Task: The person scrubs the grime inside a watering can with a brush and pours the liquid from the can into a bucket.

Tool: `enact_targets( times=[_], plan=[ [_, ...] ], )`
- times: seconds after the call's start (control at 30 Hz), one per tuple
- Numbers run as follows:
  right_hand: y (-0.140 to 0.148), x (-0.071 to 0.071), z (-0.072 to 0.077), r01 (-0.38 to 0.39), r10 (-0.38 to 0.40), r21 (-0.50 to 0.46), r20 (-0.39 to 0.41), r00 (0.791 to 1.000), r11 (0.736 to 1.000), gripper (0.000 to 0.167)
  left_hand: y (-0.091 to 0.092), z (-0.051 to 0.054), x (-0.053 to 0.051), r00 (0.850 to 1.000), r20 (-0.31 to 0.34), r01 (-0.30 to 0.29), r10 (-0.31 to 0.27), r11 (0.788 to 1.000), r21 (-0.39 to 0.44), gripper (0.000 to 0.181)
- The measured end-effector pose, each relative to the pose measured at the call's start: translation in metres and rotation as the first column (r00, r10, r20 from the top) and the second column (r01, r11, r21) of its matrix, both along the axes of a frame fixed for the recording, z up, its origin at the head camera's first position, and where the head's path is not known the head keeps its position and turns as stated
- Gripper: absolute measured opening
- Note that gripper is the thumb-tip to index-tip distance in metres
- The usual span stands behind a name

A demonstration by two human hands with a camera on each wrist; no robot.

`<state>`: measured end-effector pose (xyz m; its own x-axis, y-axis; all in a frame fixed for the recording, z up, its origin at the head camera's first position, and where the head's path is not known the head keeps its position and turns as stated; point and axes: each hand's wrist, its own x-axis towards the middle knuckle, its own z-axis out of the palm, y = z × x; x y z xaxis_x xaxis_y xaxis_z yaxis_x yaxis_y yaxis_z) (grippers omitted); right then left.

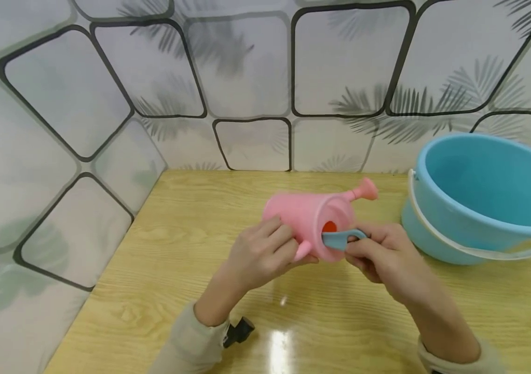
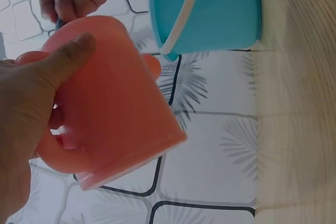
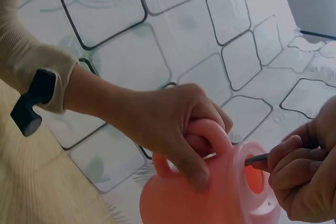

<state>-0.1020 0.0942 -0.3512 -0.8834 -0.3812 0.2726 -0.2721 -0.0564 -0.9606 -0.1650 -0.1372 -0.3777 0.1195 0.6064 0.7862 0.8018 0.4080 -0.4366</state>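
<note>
A pink watering can is tilted on its side above the table, its opening turned to the right and its spout pointing up and right. My left hand grips its handle, the thumb lying along the pink wall in the left wrist view. My right hand pinches the looped end of a blue tool, whose other end reaches into the can's opening. Something orange-red shows inside the can. In the right wrist view, the tool appears as a thin edge at the opening.
A blue bucket with a white handle stands on the wooden table to the right. A patterned wall covering rises behind and to the left. A black device is at the left cuff.
</note>
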Motion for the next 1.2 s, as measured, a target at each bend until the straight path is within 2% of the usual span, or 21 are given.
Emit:
enact_targets(
  times=[0.07,0.1,0.17,0.23,0.3,0.33,0.4,0.47,0.53,0.57,0.63,0.7,0.77,0.8,0.83,0.87,0.97,1.03,1.1,1.2],
  plan=[
    [-0.003,0.002,0.001,0.046,-0.022,-0.146,0.163,0.986,0.988,0.029,0.003,-0.001,0.002,1.0,-0.019,-0.016,0.016,1.0,0.027,0.042],
    [-0.004,0.003,0.001,0.072,-0.025,-0.21,0.218,0.976,0.975,0.03,0.004,-0.001,0.002,0.999,-0.027,-0.019,0.02,0.999,0.037,0.042],
    [-0.006,0.005,0.002,0.113,-0.048,-0.269,0.237,0.97,0.956,0.032,0.007,-0.002,0.003,0.999,-0.038,-0.022,0.024,0.998,0.053,0.042],
    [-0.006,0.007,0.002,0.117,-0.085,-0.227,0.145,0.986,0.967,0.031,0.008,-0.001,0.003,0.999,-0.035,-0.012,0.014,0.998,0.059,0.042],
    [-0.004,0.009,0.002,0.092,-0.095,-0.119,-0.023,0.995,0.989,0.03,0.008,0.001,0.004,0.999,-0.031,0.018,-0.016,0.998,0.056,0.043],
    [-0.001,0.01,0.002,0.083,-0.086,-0.028,-0.119,0.989,0.996,0.029,0.007,0.002,0.004,0.999,-0.037,0.029,-0.028,0.998,0.049,0.042],
    [0.008,0.012,0.005,0.075,-0.023,0.167,-0.294,0.955,0.983,0.034,0.007,0.003,0.004,0.997,-0.058,0.052,-0.051,0.998,0.022,0.04],
    [0.02,0.014,0.009,0.078,0.077,0.348,-0.412,0.908,0.934,0.037,0.007,0.004,0.005,0.994,-0.089,0.064,-0.065,0.998,-0.02,0.037],
    [0.032,0.018,0.014,0.126,0.167,0.509,-0.492,0.855,0.851,0.04,0.008,0.002,0.006,0.989,-0.126,0.062,-0.071,0.996,-0.068,0.033],
    [0.036,0.021,0.015,0.167,0.198,0.557,-0.535,0.821,0.813,0.034,0.008,0.002,0.006,0.988,-0.133,0.062,-0.073,0.994,-0.091,0.033],
    [0.037,0.029,0.017,0.295,0.217,0.614,-0.621,0.753,0.732,0.023,0.009,-0.001,0.007,0.989,-0.126,0.06,-0.076,0.99,-0.128,0.032],
    [0.032,0.038,0.018,0.428,0.213,0.633,-0.687,0.695,0.645,0.027,0.009,-0.003,0.007,0.992,-0.106,0.06,-0.075,0.988,-0.14,0.033],
    [0.024,0.045,0.02,0.538,0.19,0.625,-0.733,0.653,0.565,0.035,0.008,-0.004,0.007,0.994,-0.088,0.056,-0.068,0.99,-0.126,0.035],
    [0.019,0.047,0.022,0.576,0.178,0.625,-0.744,0.644,0.528,0.044,0.007,-0.005,0.006,0.995,-0.08,0.056,-0.065,0.992,-0.115,0.036],
    [0.015,0.048,0.024,0.6,0.17,0.619,-0.754,0.635,0.508,0.05,0.006,-0.005,0.006,0.995,-0.076,0.055,-0.063,0.993,-0.102,0.037],
    [0.011,0.049,0.025,0.611,0.157,0.612,-0.759,0.631,0.502,0.054,0.005,-0.005,0.006,0.995,-0.075,0.054,-0.061,0.994,-0.092,0.038],
    [0.003,0.047,0.028,0.636,0.117,0.571,-0.785,0.609,0.519,0.052,0.003,-0.005,0.006,0.996,-0.072,0.044,-0.05,0.996,-0.079,0.038],
    [-0.001,0.044,0.026,0.652,0.097,0.526,-0.813,0.574,0.546,0.052,0.003,-0.004,0.005,0.997,-0.068,0.034,-0.04,0.995,-0.089,0.037],
    [-0.002,0.04,0.023,0.666,0.09,0.491,-0.836,0.541,0.561,0.053,0.003,-0.004,0.004,0.998,-0.064,0.02,-0.026,0.995,-0.099,0.037],
    [-0.003,0.034,0.017,0.676,0.089,0.461,-0.856,0.508,0.574,0.055,0.003,-0.004,0.004,0.999,-0.051,0.013,-0.019,0.994,-0.108,0.037]
  ],
)
